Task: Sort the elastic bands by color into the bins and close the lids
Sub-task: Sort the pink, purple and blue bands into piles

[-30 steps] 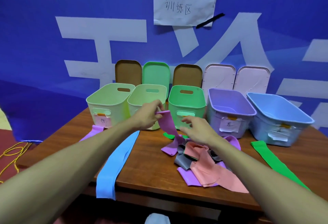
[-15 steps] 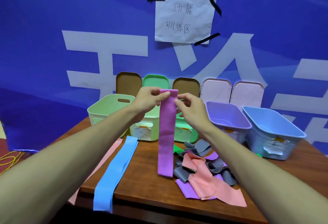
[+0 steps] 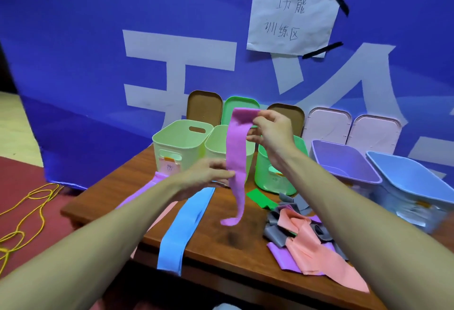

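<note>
- Band of purple-pink elastic (image 3: 235, 152) hanging lengthwise in the air in front of the bins, top end raised level with the lids, lower tip curling close over the tabletop (image 3: 221, 263); touching it or not, hard to tell.
- Right hand (image 3: 272, 132) pinching the band's top end between thumb and fingertips.
- Left hand (image 3: 208, 174) reaching across from the left, fingers lying close together and meeting the band's left edge about halfway down; pinching or merely touching, impossible to tell.
- Standing open in a row behind the band: pale green bin (image 3: 181, 142) at the left, second pale green bin (image 3: 216, 142) partly hidden by the band, brighter green bin (image 3: 275, 177) behind the right wrist, purple bin (image 3: 344, 159), blue bin (image 3: 412, 182) at the far right.
- Leaning upright behind the bins: brown lid (image 3: 204, 108), green lid (image 3: 237, 104), second brown lid (image 3: 292, 113), pale pink lid (image 3: 329, 125), second pale pink lid (image 3: 375, 130).
- Lying left of the hanging band: blue band (image 3: 184, 228) drooping over the tabletop's front edge, purple band (image 3: 152, 187) and pink band (image 3: 172, 207) showing partly beside the left forearm.
- Lying to the right: green band (image 3: 258, 198) flat just before the brighter green bin, and next to it a tangled pile (image 3: 302, 233) of grey, salmon and purple bands.
- Hanging behind everything: blue backdrop (image 3: 98, 39) bearing large white characters, with a handwritten paper note (image 3: 292, 19) being held on by strips of black tape.
- Trailing over the red floor (image 3: 19, 182) at the far left: yellow cord (image 3: 24, 211).
</note>
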A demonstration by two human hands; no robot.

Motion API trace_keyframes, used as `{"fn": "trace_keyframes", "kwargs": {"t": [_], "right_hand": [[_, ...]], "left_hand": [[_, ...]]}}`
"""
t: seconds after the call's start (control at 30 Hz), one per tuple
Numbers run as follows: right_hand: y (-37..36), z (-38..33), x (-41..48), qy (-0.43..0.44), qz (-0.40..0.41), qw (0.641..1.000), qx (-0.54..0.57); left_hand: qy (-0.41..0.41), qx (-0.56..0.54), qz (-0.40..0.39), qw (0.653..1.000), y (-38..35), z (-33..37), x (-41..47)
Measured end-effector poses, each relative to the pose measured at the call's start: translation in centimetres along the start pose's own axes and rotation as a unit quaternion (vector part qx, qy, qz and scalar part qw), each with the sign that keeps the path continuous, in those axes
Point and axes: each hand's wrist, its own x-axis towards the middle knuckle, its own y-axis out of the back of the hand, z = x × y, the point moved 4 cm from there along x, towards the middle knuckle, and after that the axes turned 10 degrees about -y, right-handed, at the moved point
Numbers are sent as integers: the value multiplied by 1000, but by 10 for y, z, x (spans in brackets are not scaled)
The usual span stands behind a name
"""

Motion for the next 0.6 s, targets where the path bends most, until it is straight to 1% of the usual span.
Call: {"fn": "trace_keyframes", "kwargs": {"t": [0.13, 0.27, 0.4, 0.47, 0.6], "right_hand": [[-19, 11, 2, -31, 11, 999, -11], [-50, 35, 5, -60, -15, 997, -35], [-88, 73, 17, -96, -11, 992, -86], [-110, 91, 21, -112, -27, 988, -102], [-154, 123, 27, -145, -91, 979, -114]], "left_hand": [[34, -16, 10, 999, 21, -17, -26], [56, 7, 69, 996, 59, -30, -56], [68, 49, 108, 991, 106, -42, -92], [82, 70, 137, 985, 130, -51, -110], [127, 107, 185, 969, 169, -78, -141]]}}
